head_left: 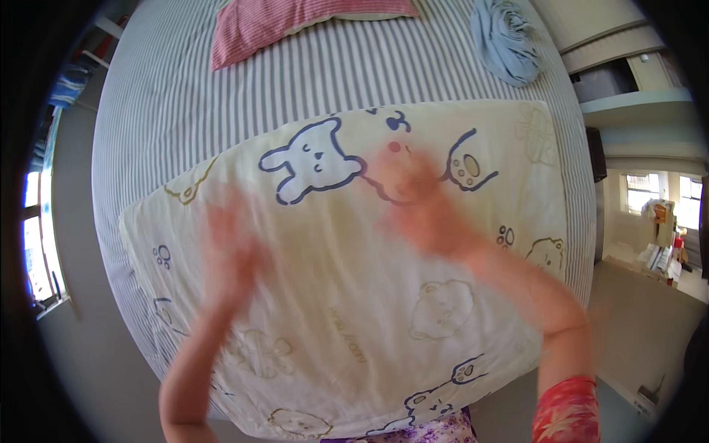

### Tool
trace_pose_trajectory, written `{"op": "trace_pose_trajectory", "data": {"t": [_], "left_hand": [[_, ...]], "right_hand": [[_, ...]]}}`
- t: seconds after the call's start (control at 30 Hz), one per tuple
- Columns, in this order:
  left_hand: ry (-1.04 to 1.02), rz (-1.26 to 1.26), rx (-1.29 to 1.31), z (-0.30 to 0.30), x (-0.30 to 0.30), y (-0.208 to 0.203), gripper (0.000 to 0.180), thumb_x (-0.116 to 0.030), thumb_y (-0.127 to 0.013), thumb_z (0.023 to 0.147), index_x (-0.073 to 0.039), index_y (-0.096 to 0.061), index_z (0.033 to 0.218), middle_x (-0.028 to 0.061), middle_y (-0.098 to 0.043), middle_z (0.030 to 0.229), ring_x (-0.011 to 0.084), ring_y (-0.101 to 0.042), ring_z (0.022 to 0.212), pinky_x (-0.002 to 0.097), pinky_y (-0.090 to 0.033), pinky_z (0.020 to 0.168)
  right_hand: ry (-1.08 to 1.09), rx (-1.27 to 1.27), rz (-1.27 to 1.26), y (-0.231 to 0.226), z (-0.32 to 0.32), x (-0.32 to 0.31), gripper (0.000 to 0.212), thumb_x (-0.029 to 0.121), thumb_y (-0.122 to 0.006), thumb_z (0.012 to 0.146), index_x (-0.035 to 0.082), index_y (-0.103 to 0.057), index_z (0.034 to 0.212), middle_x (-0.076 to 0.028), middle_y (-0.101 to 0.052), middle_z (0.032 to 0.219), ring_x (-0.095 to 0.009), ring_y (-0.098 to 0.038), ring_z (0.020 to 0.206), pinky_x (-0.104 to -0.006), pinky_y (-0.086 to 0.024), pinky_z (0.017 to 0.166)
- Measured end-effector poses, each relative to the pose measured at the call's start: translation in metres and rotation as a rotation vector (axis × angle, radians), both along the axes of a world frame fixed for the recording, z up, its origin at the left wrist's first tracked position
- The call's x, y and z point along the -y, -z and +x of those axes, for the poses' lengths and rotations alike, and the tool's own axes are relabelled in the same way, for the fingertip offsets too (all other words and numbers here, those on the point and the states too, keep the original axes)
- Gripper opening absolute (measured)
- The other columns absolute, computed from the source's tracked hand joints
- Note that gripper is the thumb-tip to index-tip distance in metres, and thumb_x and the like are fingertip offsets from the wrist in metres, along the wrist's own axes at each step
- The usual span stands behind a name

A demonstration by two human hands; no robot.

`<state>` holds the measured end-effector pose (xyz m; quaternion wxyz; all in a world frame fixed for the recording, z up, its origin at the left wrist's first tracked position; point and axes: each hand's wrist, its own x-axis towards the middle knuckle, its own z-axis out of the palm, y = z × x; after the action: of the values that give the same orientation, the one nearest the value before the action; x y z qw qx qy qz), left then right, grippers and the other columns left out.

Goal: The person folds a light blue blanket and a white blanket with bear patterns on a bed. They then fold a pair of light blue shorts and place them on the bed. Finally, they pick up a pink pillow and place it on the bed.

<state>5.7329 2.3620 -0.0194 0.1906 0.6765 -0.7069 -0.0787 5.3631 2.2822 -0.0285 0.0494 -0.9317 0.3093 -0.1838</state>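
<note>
A cream bed cover printed with cartoon bears, a bunny and paw prints lies spread over the near part of the bed, thin and with soft creases. My left hand is over its left part, smeared by motion, so its fingers cannot be made out. Over the upper middle, beside the white bunny print, my right hand is blurred too. Whether either hand touches or grips the fabric cannot be told.
The bed wears a grey-and-white striped sheet. At its far end lie a pink striped pillow and, to the right, a bunched light-blue cloth. Shelves stand on the right; a window is at the left.
</note>
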Motion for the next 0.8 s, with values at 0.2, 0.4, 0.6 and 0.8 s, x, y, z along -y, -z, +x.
{"op": "trace_pose_trajectory", "data": {"t": [0.2,0.4,0.6,0.8], "left_hand": [[-0.057,0.088,0.546,0.078,-0.027,0.021,0.046,-0.016,-0.04,0.086,-0.006,-0.031,0.129,0.0118,-0.031,0.133,0.0262,-0.027,0.124,0.0369,-0.019,0.103],[-0.608,0.115,0.764,0.191,-0.084,-0.007,0.059,-0.014,-0.05,0.081,0.0,-0.023,0.131,0.016,-0.023,0.137,0.0324,-0.027,0.124,0.0386,-0.026,0.1],[0.165,0.258,-0.03,-0.185,-0.166,-0.008,0.072,-0.022,-0.059,0.07,0.002,-0.024,0.13,0.0221,-0.023,0.135,0.0345,-0.016,0.128,0.0476,-0.007,0.103],[-0.523,0.439,0.179,0.01,-0.32,0.008,0.045,-0.022,-0.043,0.083,-0.003,-0.038,0.124,0.0151,-0.035,0.131,0.0274,-0.024,0.125,0.0417,-0.022,0.1]], "right_hand": [[0.764,-0.597,0.34,0.012,-0.196,0.054,0.036,0.031,-0.045,0.084,0.001,-0.053,0.104,-0.012,-0.056,0.103,-0.022,-0.056,0.089,-0.0359,-0.045,0.075],[0.944,-0.481,-0.193,-0.051,-0.365,-0.017,0.04,0.019,-0.046,0.085,0.003,-0.04,0.121,-0.008,-0.051,0.115,-0.021,-0.054,0.096,-0.0298,-0.044,0.078],[0.331,0.106,0.339,-0.026,-0.01,-0.184,0.046,0.013,-0.051,0.075,0.007,-0.043,0.12,-0.011,-0.039,0.127,-0.027,-0.037,0.117,-0.0457,-0.021,0.099],[0.973,-0.158,0.367,-0.011,-0.232,-0.231,0.044,0.007,-0.054,0.069,0.005,-0.047,0.113,-0.013,-0.048,0.113,-0.026,-0.045,0.105,-0.038,-0.036,0.089]]}}
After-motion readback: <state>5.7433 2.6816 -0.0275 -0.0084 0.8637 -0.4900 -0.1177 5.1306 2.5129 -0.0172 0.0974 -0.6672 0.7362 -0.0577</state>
